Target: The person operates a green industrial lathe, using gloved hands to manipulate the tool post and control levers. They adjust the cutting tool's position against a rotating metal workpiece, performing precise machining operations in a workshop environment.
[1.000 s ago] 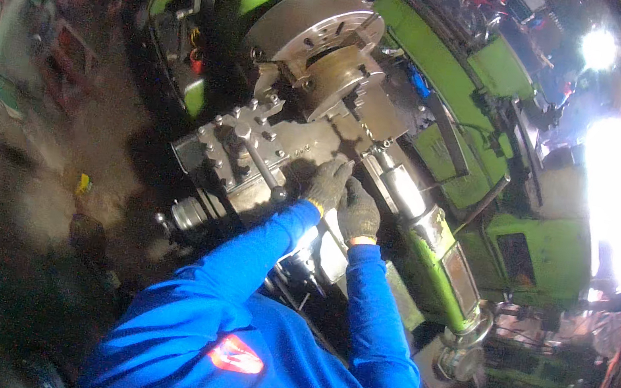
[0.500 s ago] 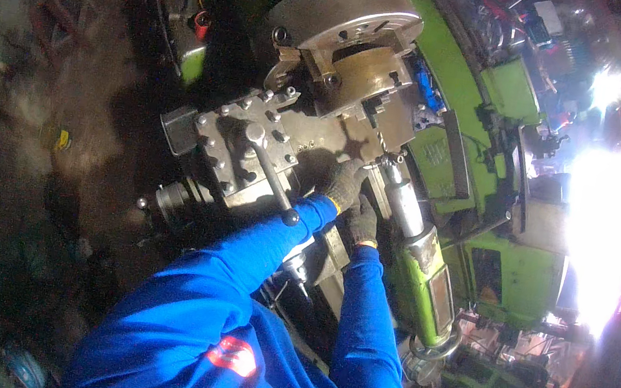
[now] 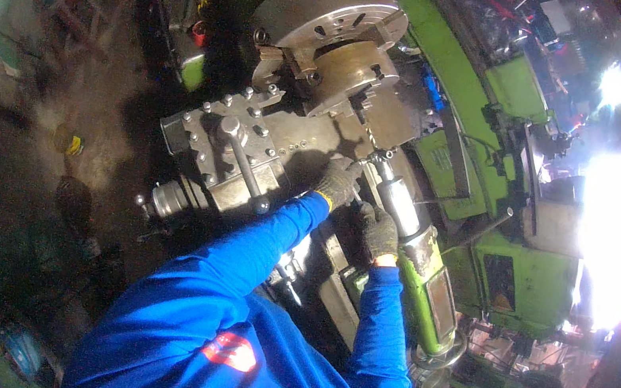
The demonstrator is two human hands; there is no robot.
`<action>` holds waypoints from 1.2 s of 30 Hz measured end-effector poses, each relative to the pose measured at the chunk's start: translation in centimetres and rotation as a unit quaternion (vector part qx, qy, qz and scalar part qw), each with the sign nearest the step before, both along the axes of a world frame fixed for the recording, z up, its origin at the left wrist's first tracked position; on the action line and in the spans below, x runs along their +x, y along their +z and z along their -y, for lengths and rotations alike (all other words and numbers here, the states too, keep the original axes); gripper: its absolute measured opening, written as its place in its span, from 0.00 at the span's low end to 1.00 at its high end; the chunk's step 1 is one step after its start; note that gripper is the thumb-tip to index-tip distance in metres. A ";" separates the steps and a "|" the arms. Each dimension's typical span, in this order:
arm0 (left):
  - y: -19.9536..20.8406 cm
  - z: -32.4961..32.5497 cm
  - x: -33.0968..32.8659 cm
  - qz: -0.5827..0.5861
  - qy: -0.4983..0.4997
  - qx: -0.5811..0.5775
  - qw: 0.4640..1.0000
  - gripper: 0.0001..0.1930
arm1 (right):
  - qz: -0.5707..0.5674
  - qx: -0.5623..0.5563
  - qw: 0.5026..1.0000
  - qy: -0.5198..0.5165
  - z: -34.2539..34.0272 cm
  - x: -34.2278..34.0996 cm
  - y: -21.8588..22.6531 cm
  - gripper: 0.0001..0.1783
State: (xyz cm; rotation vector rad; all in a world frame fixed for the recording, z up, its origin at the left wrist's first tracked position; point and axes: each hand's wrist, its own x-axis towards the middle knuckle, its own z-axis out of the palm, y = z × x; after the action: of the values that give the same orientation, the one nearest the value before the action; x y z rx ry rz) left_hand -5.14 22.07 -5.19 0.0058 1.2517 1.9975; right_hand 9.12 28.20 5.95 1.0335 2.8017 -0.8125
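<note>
Both my hands wear dark grey knit gloves and are over a green lathe. My left hand [image 3: 339, 182] is by the small drill chuck [image 3: 381, 159], its fingers curled; whatever they grip is hidden. Close on its right, my right hand [image 3: 379, 233] is bent closed beside the bright tailstock quill [image 3: 400, 204]. A small bluish bit shows between the two hands, too small to name. From the drill chuck a twist drill bit [image 3: 368, 134] points toward the large lathe chuck [image 3: 350, 79], apart from it.
Left of my hands stands a bolted tool post [image 3: 215, 135] with a ball-ended lever [image 3: 247, 164]. The green tailstock [image 3: 430, 296] ends in a handwheel [image 3: 445, 355]. Beyond the chuck, a blue object [image 3: 432, 90] lies by the green bed. A yellow item [image 3: 75, 146] lies on the floor.
My right hand has moved right and back from my left hand, toward the tailstock quill. My left hand stays near the drill chuck. The view has shifted slightly.
</note>
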 end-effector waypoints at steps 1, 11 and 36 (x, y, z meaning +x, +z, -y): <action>1.1 0.1 0.2 0.010 -0.003 -0.007 1.000 0.09 | 0.030 0.025 0.999 0.011 -0.2 -0.1 1.4 0.27; -2.3 -0.3 -0.4 -0.506 0.022 -0.240 0.828 0.12 | -0.140 -0.159 0.977 -0.021 -1.2 1.4 -11.0 0.27; 5.4 1.7 -1.5 0.105 -0.086 -0.074 0.988 0.17 | 0.144 0.072 0.953 0.255 2.3 -3.0 5.5 0.24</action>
State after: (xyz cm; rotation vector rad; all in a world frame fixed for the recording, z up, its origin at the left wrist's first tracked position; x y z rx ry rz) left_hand -6.60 20.36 0.19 -0.1606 1.2164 1.7075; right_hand 6.16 25.90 11.42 0.3544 2.7002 -0.3684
